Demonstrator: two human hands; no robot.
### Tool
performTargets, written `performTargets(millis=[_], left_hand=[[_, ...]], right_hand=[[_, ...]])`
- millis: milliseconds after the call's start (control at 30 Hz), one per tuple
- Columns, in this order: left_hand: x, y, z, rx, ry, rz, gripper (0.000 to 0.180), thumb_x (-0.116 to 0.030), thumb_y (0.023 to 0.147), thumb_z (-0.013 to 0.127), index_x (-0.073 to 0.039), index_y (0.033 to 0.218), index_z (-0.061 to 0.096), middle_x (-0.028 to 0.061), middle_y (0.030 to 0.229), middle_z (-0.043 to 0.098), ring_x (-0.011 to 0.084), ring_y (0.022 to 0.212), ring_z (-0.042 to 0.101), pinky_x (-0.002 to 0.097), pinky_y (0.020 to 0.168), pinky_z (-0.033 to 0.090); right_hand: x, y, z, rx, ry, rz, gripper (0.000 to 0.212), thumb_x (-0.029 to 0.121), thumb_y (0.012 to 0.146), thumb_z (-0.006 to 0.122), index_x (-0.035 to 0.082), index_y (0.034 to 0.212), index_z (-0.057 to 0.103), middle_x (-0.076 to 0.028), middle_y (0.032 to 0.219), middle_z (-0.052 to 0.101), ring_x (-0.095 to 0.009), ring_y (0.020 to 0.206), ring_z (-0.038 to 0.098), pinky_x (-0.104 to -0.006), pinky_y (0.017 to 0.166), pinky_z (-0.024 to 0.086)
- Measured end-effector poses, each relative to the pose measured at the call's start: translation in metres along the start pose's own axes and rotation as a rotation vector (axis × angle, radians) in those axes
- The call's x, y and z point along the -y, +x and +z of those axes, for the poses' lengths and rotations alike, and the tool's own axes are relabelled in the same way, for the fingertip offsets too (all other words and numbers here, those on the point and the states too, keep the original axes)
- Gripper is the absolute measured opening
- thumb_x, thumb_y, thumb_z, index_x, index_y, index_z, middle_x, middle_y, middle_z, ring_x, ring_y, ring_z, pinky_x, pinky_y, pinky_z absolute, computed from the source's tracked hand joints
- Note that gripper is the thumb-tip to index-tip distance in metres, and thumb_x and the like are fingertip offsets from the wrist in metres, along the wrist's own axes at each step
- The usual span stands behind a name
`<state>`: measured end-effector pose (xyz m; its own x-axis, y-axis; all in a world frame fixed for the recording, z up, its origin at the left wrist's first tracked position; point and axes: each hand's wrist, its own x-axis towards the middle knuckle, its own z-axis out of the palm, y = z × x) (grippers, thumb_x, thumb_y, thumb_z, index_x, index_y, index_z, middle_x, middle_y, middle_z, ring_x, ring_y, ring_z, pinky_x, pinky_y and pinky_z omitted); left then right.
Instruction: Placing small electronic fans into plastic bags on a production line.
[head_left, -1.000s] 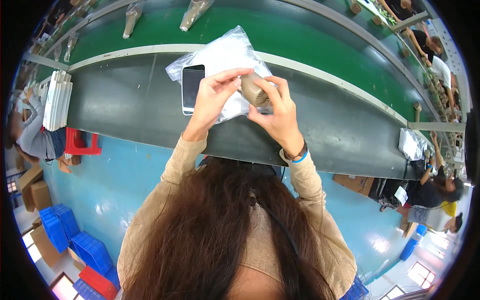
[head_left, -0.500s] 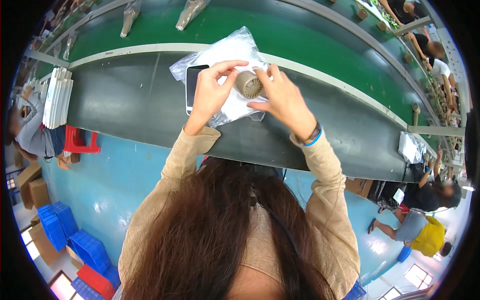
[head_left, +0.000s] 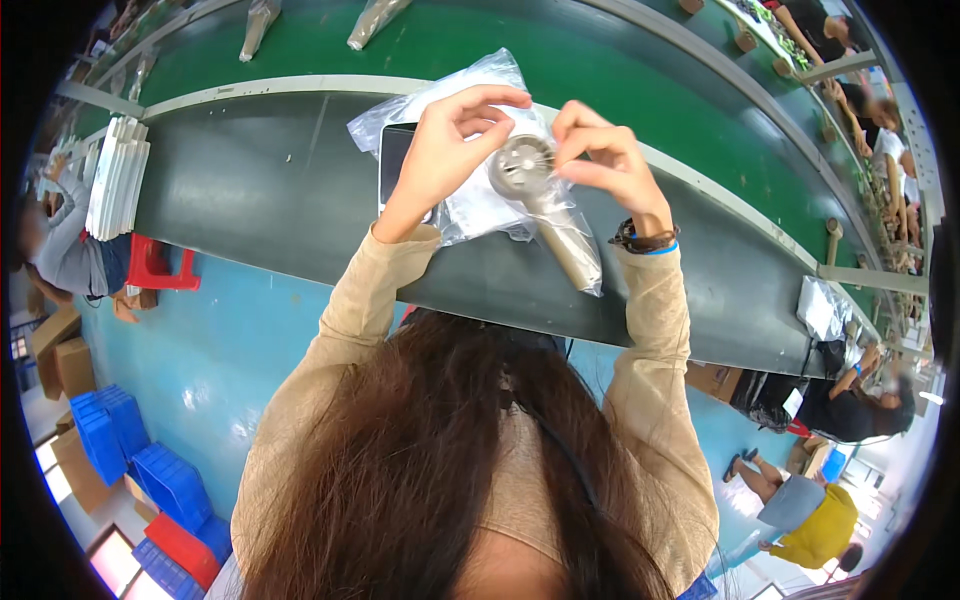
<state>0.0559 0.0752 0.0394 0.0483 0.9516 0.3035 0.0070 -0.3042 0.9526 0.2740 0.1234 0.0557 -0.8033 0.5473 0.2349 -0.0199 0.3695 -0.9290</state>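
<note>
A taupe, round-headed device with a straight tubular handle (head_left: pixel 548 212) is seen above the near part of the work surface, between the two hands, its slotted face turned up and its handle pointed to 5 o'clock; all directions are taken from that head. The handle is covered by a clear, crinkled plastic sleeve (head_left: pixel 596 280); how far the head is covered cannot be told. At 10 o'clock, just beside the head, the bare left hand (head_left: pixel 450 145) is held with its fingers curled and a gap left between thumb and index finger. At 3 o'clock the bare right hand (head_left: pixel 615 160) is held with thumb and fingertips drawn close at the rim of the head. Whether film is pinched in either hand cannot be told.

Toward 8 o'clock, a white packet in clear plastic (head_left: pixel 465 215) is partly overlapped by the head. At 9 o'clock a flat white-framed object with a dark face (head_left: pixel 395 155) is partly hidden by the left hand. All are backed by a dark, smooth worktop (head_left: pixel 270 210), bordered toward 12 o'clock by a green conveyor belt (head_left: pixel 640 110). Between 10 and 11 o'clock, two plastic-wrapped taupe items (head_left: pixel 260 30) are laid on the belt. Far off at 9 o'clock, white slab-like pieces (head_left: pixel 120 180) are stacked.
</note>
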Motion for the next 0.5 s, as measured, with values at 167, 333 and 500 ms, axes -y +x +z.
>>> performTargets(millis=[167, 333, 500], left_hand=[[-0.003, 0.005, 0.014, 0.088, -0.29, -0.097, 0.03, 0.0, 0.087, 0.063, 0.002, 0.117, 0.062, 0.0076, 0.111, 0.066, 0.0106, 0.095, 0.062, 0.0257, 0.082, 0.052], [-0.013, 0.023, 0.017, -0.067, -0.236, 0.094, 0.032, -0.001, 0.086, 0.065, -0.001, 0.118, 0.061, 0.0052, 0.114, 0.063, 0.0115, 0.093, 0.058, 0.0263, 0.085, 0.05], [0.025, -0.023, 0.017, -0.07, 0.377, 0.036, 0.019, -0.005, 0.084, 0.066, -0.008, 0.103, 0.066, 0.0071, 0.091, 0.063, 0.0184, 0.084, 0.06, 0.0305, 0.074, 0.049]], right_hand=[[0.0, -0.002, 0.019, -0.254, 0.117, -0.123, 0.015, 0.017, 0.09, 0.06, 0.004, 0.081, 0.06, -0.009, 0.113, 0.053, -0.017, 0.101, 0.048, -0.0323, 0.09, 0.037], [-0.007, 0.012, 0.015, -0.767, -0.055, -0.2, 0.01, 0.011, 0.099, 0.053, 0.001, 0.096, 0.055, -0.009, 0.108, 0.062, -0.01, 0.091, 0.056, -0.0228, 0.083, 0.044], [-0.044, 0.028, -0.069, -1.113, -0.549, -0.097, 0.016, 0.016, 0.096, 0.06, 0.001, 0.09, 0.057, -0.006, 0.079, 0.067, -0.011, 0.072, 0.062, -0.0266, 0.066, 0.049]])
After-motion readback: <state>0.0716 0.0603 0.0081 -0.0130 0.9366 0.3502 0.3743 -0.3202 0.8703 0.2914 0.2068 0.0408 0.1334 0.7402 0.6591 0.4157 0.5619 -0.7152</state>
